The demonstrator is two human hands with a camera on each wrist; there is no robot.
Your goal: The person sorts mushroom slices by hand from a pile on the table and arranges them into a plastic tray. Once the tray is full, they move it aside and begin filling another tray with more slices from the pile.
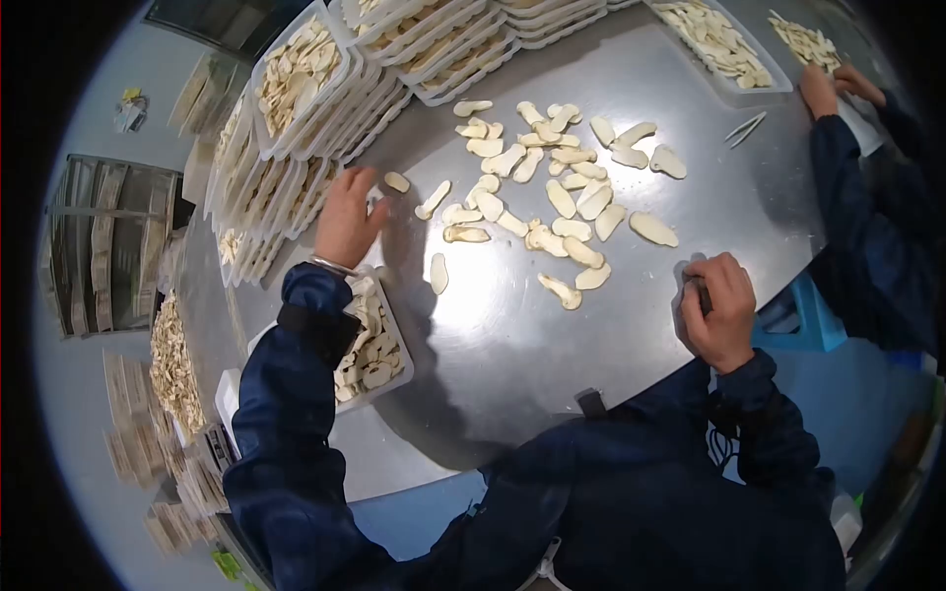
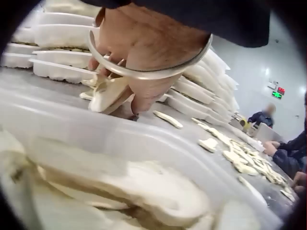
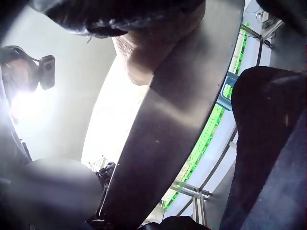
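Note:
My left hand (image 1: 350, 219), with a bracelet at the wrist, is over the table beside the tray stack. In the left wrist view its fingers and thumb close around a pale mushroom slice (image 2: 109, 95). Below that wrist stands a clear plastic tray (image 1: 402, 366) of mushroom slices. Many loose mushroom slices (image 1: 562, 202) lie spread across the metal table (image 1: 512, 335). My right hand (image 1: 724, 310) rests near the table's front edge, fingers curled; a dark patch shows between thumb and fingers, and I cannot tell whether it is a held thing.
Stacked trays of slices (image 1: 296, 89) fill the back left. Another filled tray (image 1: 724, 49) stands at the far right, with tweezers (image 1: 746, 129) nearby. Another person's hands (image 1: 823, 91) work by a pile of slices (image 1: 803, 42). A blue stool (image 1: 810, 317) stands beside the table.

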